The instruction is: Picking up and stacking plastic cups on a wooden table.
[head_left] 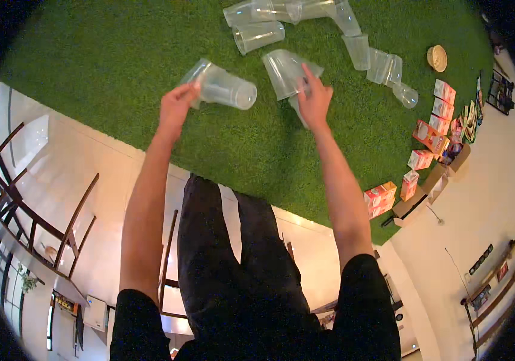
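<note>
Bright green fake-grass-topped table (227, 144) fills most of the view, with a pale, shiny floor (101, 165) past its near edge. Far left, some dark wooden chairs (72, 240) stand on that floor, bent by the fisheye.

Moving right, the left hand (178, 108) is over the grass with its fingers clamped on the wide end of a clear plastic tapered cup (224, 87). That cup is tipped sideways, base pointing right, and a bit blurry. Next comes another clear plastic cup (281, 72), tilted and just left of the right hand (314, 103). Those fingers are up against it, index stretched out, but honestly I can't tell if they're gripping or only touching.

Beyond both hands, a curved line of clear plastic cups (356, 53) lies on its side, running from top middle down to the right. Further right sits a small round tan woven basket (437, 58), then several red-and-white cartons (380, 198) along the edge, beside an open brown cardboard box (434, 180).
</note>
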`<action>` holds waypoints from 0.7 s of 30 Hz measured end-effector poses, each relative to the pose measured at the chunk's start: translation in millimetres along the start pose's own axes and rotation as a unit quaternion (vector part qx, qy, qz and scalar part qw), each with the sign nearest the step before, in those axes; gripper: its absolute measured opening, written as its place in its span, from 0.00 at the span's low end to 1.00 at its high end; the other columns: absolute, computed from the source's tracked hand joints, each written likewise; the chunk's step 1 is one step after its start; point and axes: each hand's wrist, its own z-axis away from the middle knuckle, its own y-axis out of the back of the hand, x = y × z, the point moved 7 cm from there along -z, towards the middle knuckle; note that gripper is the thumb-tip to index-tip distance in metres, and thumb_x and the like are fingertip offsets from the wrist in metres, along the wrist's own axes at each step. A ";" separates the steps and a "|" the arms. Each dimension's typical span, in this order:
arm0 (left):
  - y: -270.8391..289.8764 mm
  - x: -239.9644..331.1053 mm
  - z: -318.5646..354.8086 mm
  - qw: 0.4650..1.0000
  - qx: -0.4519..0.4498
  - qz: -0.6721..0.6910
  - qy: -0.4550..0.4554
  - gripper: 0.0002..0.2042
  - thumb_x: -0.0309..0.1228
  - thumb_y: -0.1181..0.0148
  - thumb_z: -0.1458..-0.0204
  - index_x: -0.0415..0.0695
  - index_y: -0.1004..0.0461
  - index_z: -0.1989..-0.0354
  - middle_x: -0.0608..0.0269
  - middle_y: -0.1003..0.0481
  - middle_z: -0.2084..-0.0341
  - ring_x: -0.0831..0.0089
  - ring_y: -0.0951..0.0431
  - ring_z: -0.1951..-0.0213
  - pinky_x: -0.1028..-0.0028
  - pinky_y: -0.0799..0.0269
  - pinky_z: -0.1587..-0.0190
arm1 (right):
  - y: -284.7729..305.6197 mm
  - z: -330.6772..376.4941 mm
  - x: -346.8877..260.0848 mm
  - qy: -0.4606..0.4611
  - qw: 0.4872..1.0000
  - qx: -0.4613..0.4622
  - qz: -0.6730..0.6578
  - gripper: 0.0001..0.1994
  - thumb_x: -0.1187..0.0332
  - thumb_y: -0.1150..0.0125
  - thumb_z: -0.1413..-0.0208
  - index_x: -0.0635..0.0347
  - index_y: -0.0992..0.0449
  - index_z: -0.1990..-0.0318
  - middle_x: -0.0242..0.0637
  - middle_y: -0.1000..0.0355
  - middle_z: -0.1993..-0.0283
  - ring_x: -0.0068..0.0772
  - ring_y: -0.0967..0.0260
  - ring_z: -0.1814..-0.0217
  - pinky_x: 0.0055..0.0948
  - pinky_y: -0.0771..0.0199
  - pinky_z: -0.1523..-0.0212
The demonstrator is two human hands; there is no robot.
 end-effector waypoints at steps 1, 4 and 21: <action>2.3 2.2 8.1 1.000 0.003 0.001 -0.006 0.18 0.43 0.36 0.52 0.42 0.21 0.58 0.70 0.23 0.67 0.81 0.29 0.65 0.79 0.35 0.56 | 2.6 2.6 -0.7 -0.027 0.999 -0.003 -0.018 0.21 0.62 0.45 0.46 0.45 0.32 0.42 0.36 0.27 0.50 0.35 0.31 0.53 0.34 0.46 0.53; 1.1 -3.3 33.2 0.999 -0.004 0.053 -0.008 0.16 0.42 0.37 0.50 0.41 0.21 0.61 0.71 0.24 0.70 0.82 0.30 0.66 0.80 0.36 0.59 | 1.8 13.1 2.1 -0.063 0.997 -0.034 -0.034 0.22 0.62 0.44 0.47 0.46 0.32 0.43 0.38 0.28 0.50 0.38 0.31 0.54 0.38 0.45 0.54; 89.5 -97.0 384.0 0.980 0.188 0.066 0.021 0.14 0.40 0.37 0.50 0.44 0.20 0.61 0.68 0.21 0.69 0.81 0.26 0.67 0.76 0.30 0.61 | 74.6 223.0 -165.0 -0.094 0.933 -0.294 -0.185 0.19 0.66 0.44 0.47 0.52 0.28 0.46 0.40 0.24 0.62 0.28 0.29 0.70 0.28 0.30 0.66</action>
